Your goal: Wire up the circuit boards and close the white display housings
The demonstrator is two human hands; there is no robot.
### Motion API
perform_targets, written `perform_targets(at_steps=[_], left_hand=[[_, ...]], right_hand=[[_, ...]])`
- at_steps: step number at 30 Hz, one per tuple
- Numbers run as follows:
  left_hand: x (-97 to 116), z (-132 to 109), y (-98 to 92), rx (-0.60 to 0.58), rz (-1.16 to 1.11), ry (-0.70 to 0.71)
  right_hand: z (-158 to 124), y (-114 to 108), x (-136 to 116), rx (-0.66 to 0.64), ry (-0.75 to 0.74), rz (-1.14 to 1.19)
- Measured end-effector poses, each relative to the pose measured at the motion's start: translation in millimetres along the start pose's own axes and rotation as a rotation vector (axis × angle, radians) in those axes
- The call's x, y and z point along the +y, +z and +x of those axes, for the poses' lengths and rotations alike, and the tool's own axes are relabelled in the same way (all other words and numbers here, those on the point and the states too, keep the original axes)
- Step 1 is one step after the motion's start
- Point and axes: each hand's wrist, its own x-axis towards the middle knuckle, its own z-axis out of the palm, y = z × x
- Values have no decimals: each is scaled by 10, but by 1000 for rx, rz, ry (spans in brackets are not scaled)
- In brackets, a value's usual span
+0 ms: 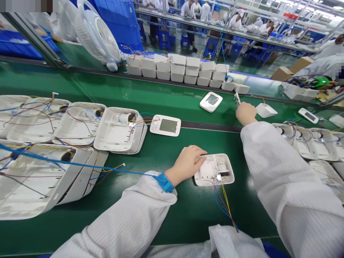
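Note:
My left hand (188,164), with a blue wrist strap (164,182), grips the upper left edge of an open white plastic housing (209,175). A motor-like cylinder sits inside the housing, and red, blue and yellow wires (227,204) trail from it towards me. Stretched out to the far right, my right hand (245,114) is closed around a small, pale, slim object (237,99) whose kind I cannot make out. Just right of that hand lies a white wedge-shaped housing (266,110). A white panel with a display (211,101) lies to its left.
Several wired housings (118,130) stand at the left, some stacked; more (311,139) line the right. Another display panel (165,125) lies mid-table. Behind stand rows of white housings (177,70), a fan (100,36) and blue bins (118,25). A blue cord (94,166) runs to my strap.

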Motion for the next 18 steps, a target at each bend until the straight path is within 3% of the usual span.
perform_targets(at_steps=[3,6,9,10,11,14,15,16,18], left_hand=[[8,2,-26,157,-151,-35],[25,-23,-30,254,-344,-25],[64,-112,31,205,-667,10],[87,-152,58,169,-787,-24],[117,-191,82,133,-899,-89],[231,-261,108,46,-1201,-338],[270,-260,100,23,-1288,-385],[305,-247,86,6,-1363,-405],[353,-198,51,1,-1463,-389]], right_hand=[[-370,-218,-78,76,-22,228],[-1119,-299,-114,58,-118,457],[-1948,-324,-140,-179,-284,883],[-2170,-345,-138,-297,-332,906],[-2350,-377,-123,-335,-373,872],[-2671,-528,19,-220,-361,680],[-2735,-586,93,-234,-319,633],[-2794,-641,171,-318,-277,615],[-2915,-728,310,-660,-264,687]])
